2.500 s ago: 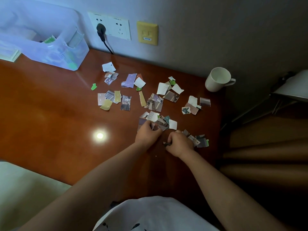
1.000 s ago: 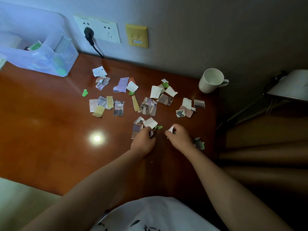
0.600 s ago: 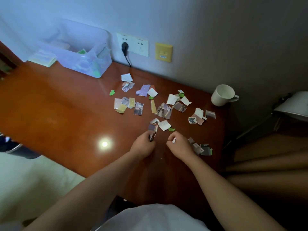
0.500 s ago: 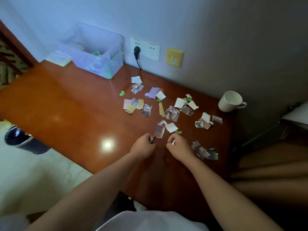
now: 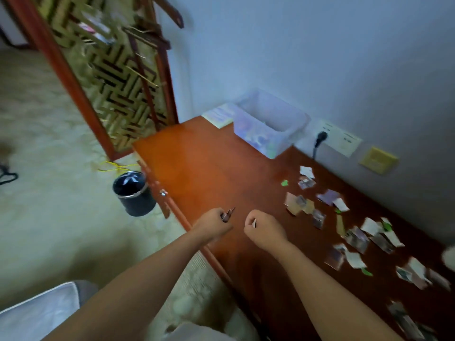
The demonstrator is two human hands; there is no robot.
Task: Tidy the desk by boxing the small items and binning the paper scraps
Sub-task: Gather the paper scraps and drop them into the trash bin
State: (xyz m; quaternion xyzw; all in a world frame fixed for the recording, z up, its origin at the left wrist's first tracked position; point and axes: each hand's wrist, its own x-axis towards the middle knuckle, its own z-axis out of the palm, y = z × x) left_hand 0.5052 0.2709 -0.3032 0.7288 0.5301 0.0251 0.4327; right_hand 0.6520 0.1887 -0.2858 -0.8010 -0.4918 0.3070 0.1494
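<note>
Grips a few dark paper scraps [image 5: 227, 214] in the left hand [image 5: 214, 223], fingers curled tight, above the near left edge of the desk [image 5: 209, 168]. Pinches what looks like one pale scrap [image 5: 254, 222] in the right hand [image 5: 262, 228], though motion blur leaves that unsure. Holds both fists closed, presumably so nothing slips on the way to the black bin [image 5: 134, 193] on the floor just left of the desk. Leaves the torn paper [image 5: 357, 237] spread across the right of the desktop, well apart from both hands, for later trips. Leaves the clear box [image 5: 268, 129] at the far edge by the wall, evidently reserved for small items.
</note>
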